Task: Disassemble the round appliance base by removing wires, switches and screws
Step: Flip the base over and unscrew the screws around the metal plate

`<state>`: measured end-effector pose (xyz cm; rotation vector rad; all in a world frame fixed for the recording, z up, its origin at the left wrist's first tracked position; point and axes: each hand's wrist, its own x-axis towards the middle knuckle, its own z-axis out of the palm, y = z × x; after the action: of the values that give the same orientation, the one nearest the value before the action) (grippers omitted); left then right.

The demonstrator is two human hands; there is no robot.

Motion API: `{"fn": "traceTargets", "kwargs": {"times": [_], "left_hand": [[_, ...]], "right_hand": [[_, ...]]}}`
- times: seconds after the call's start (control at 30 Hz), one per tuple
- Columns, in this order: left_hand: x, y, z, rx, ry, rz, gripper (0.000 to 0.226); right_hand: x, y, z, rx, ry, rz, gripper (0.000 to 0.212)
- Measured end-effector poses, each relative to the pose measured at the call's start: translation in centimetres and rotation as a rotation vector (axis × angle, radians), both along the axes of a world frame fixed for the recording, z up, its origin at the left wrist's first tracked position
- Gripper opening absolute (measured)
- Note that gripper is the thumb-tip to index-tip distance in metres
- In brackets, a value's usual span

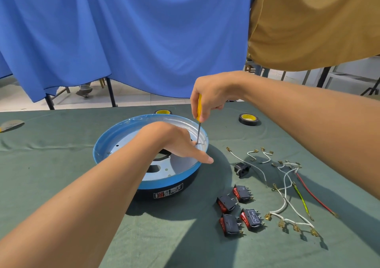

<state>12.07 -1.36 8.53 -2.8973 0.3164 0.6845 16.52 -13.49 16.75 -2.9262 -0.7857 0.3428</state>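
Head view shows the round base (pixel 164 187) lying open side up a little left of the middle of the surface (pixel 61 185), which is covered in green cloth, with much of the stripping apparently done. Four black rocker switches (pixel 239 210) with red buttons lie loose in a cluster toward the right of the near edge, just beside the base. A black power socket (pixel 241 170) sits apart beyond them, and a spread of loose wires (pixel 287 187), white, red and yellow-green with metal terminals, lies farther toward the right edge. So the wires and switches look to be out already; I see none left inside the base, though the left forearm hides part of its floor. What remains appears to be the screws. The right hand (pixel 211 97) is closed around the yellow handle of a screwdriver (pixel 199 121), held upright with its tip down on a screw at the inner rim on the far right side of the base. The left hand (pixel 178 142) rests inside the base with fingers partly spread, steadying it right beside the tip. At least one more screw head (pixel 109 153) shows on the rim at the left. Two rolls of tape (pixel 249 119) sit near the far edge, unused.
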Motion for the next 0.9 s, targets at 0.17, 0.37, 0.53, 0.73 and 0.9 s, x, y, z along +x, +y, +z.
{"fn": "traceTargets", "kwargs": {"times": [0.17,0.37,0.53,0.73,0.9], "left_hand": [[0.2,0.1,-0.3,-0.018,0.005,0.004,0.115],[0.4,0.0,-0.4,0.001,0.015,-0.007,0.11],[0.3,0.1,-0.2,0.009,0.018,0.001,0.123],[0.5,0.2,-0.2,-0.006,0.012,-0.003,0.121],[0.4,0.1,-0.3,-0.006,0.018,-0.003,0.117]], "right_hand": [[0.0,0.3,0.3,-0.132,0.044,-0.176,0.061],[-0.1,0.6,0.4,-0.213,0.06,-0.109,0.034],[-0.2,0.5,0.8,-0.371,-0.136,0.026,0.014],[0.1,0.2,0.0,-0.143,-0.116,0.018,0.053],[0.3,0.6,0.1,-0.085,0.053,-0.198,0.052]]}}
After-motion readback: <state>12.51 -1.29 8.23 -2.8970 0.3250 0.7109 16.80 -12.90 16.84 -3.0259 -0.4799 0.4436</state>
